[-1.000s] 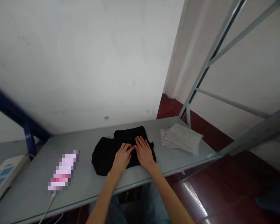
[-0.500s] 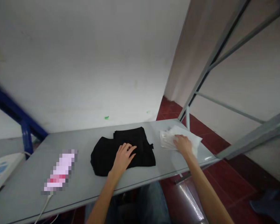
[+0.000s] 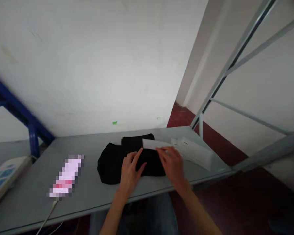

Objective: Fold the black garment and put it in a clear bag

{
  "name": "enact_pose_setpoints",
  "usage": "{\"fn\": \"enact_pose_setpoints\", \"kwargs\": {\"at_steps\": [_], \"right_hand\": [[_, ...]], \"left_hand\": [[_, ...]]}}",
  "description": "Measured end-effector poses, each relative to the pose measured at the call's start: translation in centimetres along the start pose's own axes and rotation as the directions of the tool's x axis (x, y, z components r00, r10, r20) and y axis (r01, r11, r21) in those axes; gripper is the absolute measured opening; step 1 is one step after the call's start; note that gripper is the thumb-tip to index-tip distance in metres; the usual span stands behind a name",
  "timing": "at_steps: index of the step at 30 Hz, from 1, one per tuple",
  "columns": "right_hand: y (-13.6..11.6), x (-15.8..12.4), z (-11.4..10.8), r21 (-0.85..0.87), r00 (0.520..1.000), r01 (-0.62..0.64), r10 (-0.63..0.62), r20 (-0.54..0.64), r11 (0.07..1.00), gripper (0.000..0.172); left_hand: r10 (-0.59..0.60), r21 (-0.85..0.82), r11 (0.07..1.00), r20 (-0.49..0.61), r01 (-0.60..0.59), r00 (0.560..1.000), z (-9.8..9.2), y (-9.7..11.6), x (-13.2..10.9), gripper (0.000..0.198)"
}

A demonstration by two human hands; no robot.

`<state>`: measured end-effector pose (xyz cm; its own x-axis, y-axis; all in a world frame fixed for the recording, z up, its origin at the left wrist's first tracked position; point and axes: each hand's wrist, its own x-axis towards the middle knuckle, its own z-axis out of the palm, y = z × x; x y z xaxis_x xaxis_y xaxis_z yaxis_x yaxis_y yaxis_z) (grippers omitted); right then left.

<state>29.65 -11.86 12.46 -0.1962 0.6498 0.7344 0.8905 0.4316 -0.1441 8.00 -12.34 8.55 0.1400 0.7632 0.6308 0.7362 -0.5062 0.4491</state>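
A folded black garment (image 3: 110,163) lies flat on the grey table. My left hand (image 3: 131,168) is over its middle with thumb and fingers apart. Its index fingertip is at the lower left corner of a thin white plastic bag (image 3: 152,144); whether it touches the corner I cannot tell. My right hand (image 3: 170,161) pinches that bag along its lower edge, above the garment's right part. To the right lie more thin white plastic bags (image 3: 196,151), partly translucent and loosely piled.
A blurred-out phone-like device (image 3: 66,176) with a white cable (image 3: 47,217) lies on the grey table (image 3: 88,199) to the left. Further left is a white power strip (image 3: 7,176). A blue metal frame (image 3: 33,140) and a grey metal frame (image 3: 215,88) stand at the sides, with a white wall behind.
My right hand has moved left from the pile, bringing one white plastic bag over the black garment. My left hand has stayed over the garment, its fingers now by the bag's corner.
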Motion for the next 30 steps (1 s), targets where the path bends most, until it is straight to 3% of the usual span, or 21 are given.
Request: {"fn": "enact_pose_setpoints", "kwargs": {"at_steps": [3,5,7,10,13,17,20,22,24,30], "right_hand": [[-5.6,-0.6,1.4,0.145,0.983,0.15,-0.163,0.083,0.978,0.026],[-7.2,-1.4,2.2,0.194,0.978,0.154,-0.177,0.109,0.969,0.027],[-7.1,-2.4,2.3,0.211,0.984,0.113,-0.138,0.11,0.971,0.028],[-5.0,-3.7,1.9,0.211,0.998,0.02,-0.032,0.052,0.977,0.024],[-2.8,-4.6,1.2,0.226,0.998,-0.034,0.043,-0.035,0.973,0.02],[-2.1,-4.9,1.1,0.273,0.998,-0.046,0.055,-0.028,0.961,0.02],[-3.1,-4.6,1.4,0.327,0.999,-0.047,0.05,0.002,0.944,0.023],[-4.0,-4.5,1.5,0.369,0.999,-0.034,0.032,0.011,0.929,0.027],[-4.6,-4.5,1.6,0.398,1.0,-0.015,0.01,0.015,0.917,0.032],[-4.5,-4.6,1.7,0.381,0.999,0.016,-0.026,0.021,0.925,0.034]], "left_hand": [[-0.02,-0.054,0.998,-0.063,0.016,0.998,-1.4,0.0,-1.3,0.03],[-0.058,-0.074,0.996,-0.099,0.05,0.993,-2.2,-0.7,-2.3,0.019],[-0.135,-0.076,0.989,-0.136,0.125,0.981,-2.8,-1.6,-3.3,0.017],[-0.267,-0.088,0.963,-0.174,0.255,0.948,-3.5,-2.8,-4.2,0.017],[-0.297,-0.088,0.954,-0.142,0.287,0.944,-3.9,-3.2,-4.4,0.02],[-0.256,0.074,0.958,-0.215,0.277,0.943,-4.0,-1.8,-3.8,0.027],[-0.106,0.199,0.967,-0.255,0.159,0.961,-4.0,0.5,-3.3,0.036],[0.052,0.188,0.982,-0.176,-0.018,0.983,-3.6,2.0,-2.9,0.03],[0.157,0.12,0.983,-0.141,-0.141,0.977,-2.9,3.1,-2.6,0.022],[0.191,0.056,0.981,-0.183,-0.184,0.964,-1.1,2.9,-1.8,0.011]]}}
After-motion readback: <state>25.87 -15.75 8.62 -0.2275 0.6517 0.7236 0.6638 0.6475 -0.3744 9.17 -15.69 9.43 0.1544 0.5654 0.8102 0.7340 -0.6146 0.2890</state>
